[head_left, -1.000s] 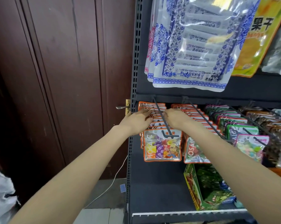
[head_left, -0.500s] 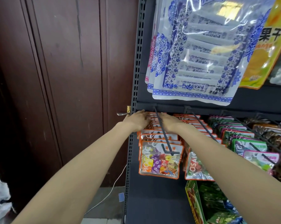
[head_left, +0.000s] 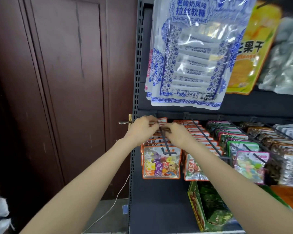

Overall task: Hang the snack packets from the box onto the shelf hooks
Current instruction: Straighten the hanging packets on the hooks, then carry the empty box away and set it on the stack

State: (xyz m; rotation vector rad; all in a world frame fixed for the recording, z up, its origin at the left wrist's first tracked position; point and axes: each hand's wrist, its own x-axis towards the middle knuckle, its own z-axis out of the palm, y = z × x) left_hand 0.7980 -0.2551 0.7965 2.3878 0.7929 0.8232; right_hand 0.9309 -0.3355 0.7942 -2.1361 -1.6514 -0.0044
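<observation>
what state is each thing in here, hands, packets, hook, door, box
left hand: fingers curled, pinching a packet top at the back of the hook
right hand: fingers curled on the same row of packets
orange-edged packets: hanging in a row on the hook
hook: loaded nearly to its tip
blue-and-white bags: hanging above
door: closed
green box: open, tilted, with green packets inside

dim left, glare on packets (head_left: 189, 53)
</observation>
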